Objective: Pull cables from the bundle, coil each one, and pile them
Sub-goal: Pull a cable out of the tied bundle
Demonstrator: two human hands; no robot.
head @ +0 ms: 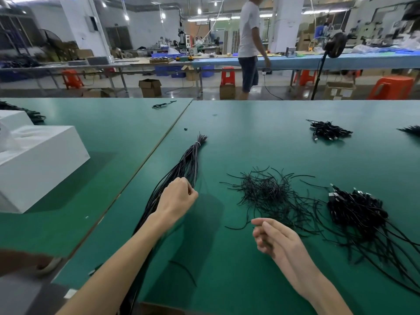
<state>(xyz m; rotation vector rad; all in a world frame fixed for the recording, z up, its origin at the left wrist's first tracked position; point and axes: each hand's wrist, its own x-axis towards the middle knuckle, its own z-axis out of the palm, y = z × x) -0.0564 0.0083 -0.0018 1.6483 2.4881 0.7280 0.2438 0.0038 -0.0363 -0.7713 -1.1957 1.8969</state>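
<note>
A long bundle of black cables [188, 160], tied near its far end, lies on the green table [250, 137] and runs toward me under my left arm. My left hand [177, 196] is over the bundle's middle, fingers curled and pinching at its cables. My right hand [275, 237] hovers above the table to the right, fingers loosely bent, holding nothing. A loose heap of short black ties [268, 192] lies beyond it. A pile of coiled cables [356, 208] with trailing ends sits at the right.
A white box [38, 160] stands at the left. More coiled cables [327, 130] lie at the far right, another small cable [162, 105] at the table's far edge. A person [248, 46] walks in the aisle beyond, among benches, stools and cartons.
</note>
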